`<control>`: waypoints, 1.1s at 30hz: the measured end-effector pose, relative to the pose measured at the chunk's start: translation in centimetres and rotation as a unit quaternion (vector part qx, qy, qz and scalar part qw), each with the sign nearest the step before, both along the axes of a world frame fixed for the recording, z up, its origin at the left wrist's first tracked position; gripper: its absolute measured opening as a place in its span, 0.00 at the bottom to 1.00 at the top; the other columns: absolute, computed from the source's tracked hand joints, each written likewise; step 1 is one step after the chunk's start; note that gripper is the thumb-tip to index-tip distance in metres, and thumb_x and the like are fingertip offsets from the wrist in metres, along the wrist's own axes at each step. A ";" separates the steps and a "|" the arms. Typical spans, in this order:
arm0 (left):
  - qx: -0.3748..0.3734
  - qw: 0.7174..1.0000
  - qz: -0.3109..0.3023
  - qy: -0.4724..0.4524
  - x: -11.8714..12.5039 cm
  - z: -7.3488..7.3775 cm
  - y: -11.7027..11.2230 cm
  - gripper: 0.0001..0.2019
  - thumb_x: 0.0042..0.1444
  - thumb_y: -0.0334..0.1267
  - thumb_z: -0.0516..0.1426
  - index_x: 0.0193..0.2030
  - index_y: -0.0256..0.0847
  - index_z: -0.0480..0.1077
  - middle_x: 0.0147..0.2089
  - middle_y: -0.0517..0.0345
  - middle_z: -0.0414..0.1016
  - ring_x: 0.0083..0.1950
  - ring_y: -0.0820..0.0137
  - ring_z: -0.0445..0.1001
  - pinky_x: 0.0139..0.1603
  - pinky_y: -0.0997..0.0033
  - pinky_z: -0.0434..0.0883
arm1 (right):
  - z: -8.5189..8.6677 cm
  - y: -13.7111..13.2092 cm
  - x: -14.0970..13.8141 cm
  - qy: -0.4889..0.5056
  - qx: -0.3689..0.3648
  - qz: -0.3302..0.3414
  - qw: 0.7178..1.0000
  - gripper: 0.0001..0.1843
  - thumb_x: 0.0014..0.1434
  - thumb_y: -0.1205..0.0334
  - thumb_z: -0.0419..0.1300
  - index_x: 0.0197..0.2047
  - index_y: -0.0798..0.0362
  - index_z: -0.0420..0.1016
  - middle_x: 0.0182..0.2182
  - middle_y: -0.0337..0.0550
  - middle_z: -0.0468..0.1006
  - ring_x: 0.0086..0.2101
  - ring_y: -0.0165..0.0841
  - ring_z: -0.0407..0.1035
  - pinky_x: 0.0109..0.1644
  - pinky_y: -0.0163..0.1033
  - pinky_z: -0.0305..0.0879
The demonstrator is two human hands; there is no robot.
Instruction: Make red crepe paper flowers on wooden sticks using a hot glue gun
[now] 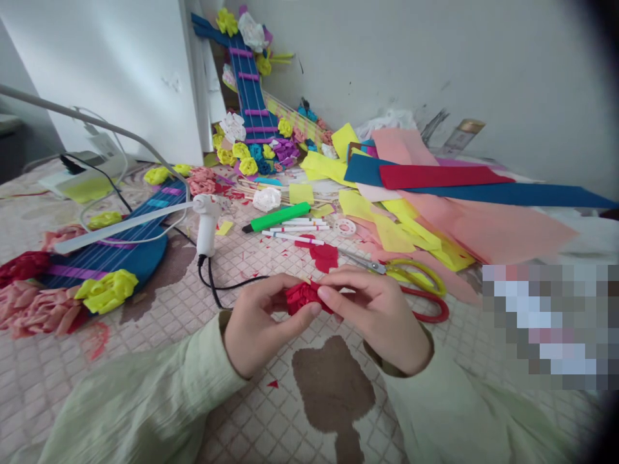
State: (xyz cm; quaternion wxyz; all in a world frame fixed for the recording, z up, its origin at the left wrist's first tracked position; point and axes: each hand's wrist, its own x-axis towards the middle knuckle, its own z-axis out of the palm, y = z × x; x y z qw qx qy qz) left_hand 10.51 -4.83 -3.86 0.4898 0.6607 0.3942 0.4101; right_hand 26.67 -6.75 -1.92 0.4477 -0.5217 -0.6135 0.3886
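Between my two hands, above the table, is a red crepe paper flower (302, 297). My left hand (265, 322) pinches it from the left, the thumb along its lower edge. From the right, my right hand (374, 316) grips the same flower with thumb and fingers. Its underside is hidden by my fingers. Just beyond my right hand lie scissors (416, 274) with yellow and red handles. A white glue gun (206, 225) stands past my left hand, its black cord running toward my wrist.
At left lies a blue paper guitar (145, 235) edged with paper flowers; another blue guitar (249, 90) leans at the back. Crepe paper sheets (483, 225) pile up at right. A green marker (278, 218) and several thin white sticks (294, 229) lie mid-table.
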 end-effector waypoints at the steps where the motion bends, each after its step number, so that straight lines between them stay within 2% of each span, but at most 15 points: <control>1: 0.006 1.000 0.000 0.003 0.0 0.0 0.0 0.05 0.47 0.34 0.60 0.31 0.36 0.70 0.27 0.59 0.72 0.28 0.76 0.70 0.29 0.78 0.71 | 0.0 0.0 0.0 0.007 -0.007 -0.001 1.000 0.05 0.52 0.62 0.60 0.30 0.54 0.76 0.29 0.42 0.77 0.31 0.31 0.71 0.29 0.34 0.68; 9: 0.031 0.999 0.001 0.029 -0.1 0.1 0.0 0.05 0.48 0.35 0.60 0.31 0.36 0.70 0.28 0.58 0.73 0.28 0.74 0.71 0.30 0.76 0.72 | 0.0 0.2 0.1 0.052 -0.042 0.006 0.998 0.04 0.48 0.63 0.62 0.29 0.53 0.76 0.26 0.40 0.78 0.27 0.30 0.72 0.29 0.35 0.69; 17: 0.033 0.998 0.002 0.051 -0.3 0.0 -0.1 0.07 0.48 0.37 0.59 0.32 0.36 0.70 0.28 0.56 0.73 0.29 0.73 0.71 0.31 0.74 0.72 | 0.1 0.2 0.2 0.058 -0.078 0.006 0.995 0.06 0.46 0.61 0.64 0.30 0.53 0.75 0.26 0.40 0.77 0.27 0.28 0.70 0.26 0.32 0.65; 24: 0.004 1.000 -0.010 0.024 -0.2 0.4 0.0 0.06 0.48 0.36 0.60 0.32 0.35 0.70 0.28 0.56 0.73 0.29 0.73 0.71 0.30 0.74 0.72 | 0.1 0.1 0.1 0.048 0.008 0.002 0.999 0.05 0.48 0.64 0.64 0.25 0.53 0.71 0.26 0.38 0.71 0.28 0.28 0.67 0.27 0.32 0.65; 28: -0.035 0.999 0.012 -0.009 -0.2 0.4 0.2 0.07 0.46 0.36 0.61 0.30 0.35 0.70 0.27 0.57 0.73 0.27 0.73 0.70 0.29 0.74 0.71 | 0.2 -0.2 -0.1 0.008 0.051 0.008 0.999 0.01 0.52 0.67 0.59 0.30 0.53 0.72 0.29 0.40 0.73 0.32 0.30 0.69 0.32 0.34 0.67; 33: -0.081 0.995 0.033 -0.049 -0.2 0.7 0.5 0.07 0.44 0.36 0.62 0.29 0.35 0.70 0.24 0.59 0.73 0.24 0.74 0.70 0.26 0.75 0.70 | -0.1 -0.2 0.0 -0.028 0.084 -0.008 0.996 0.08 0.52 0.73 0.57 0.34 0.52 0.73 0.32 0.41 0.74 0.34 0.30 0.69 0.34 0.34 0.68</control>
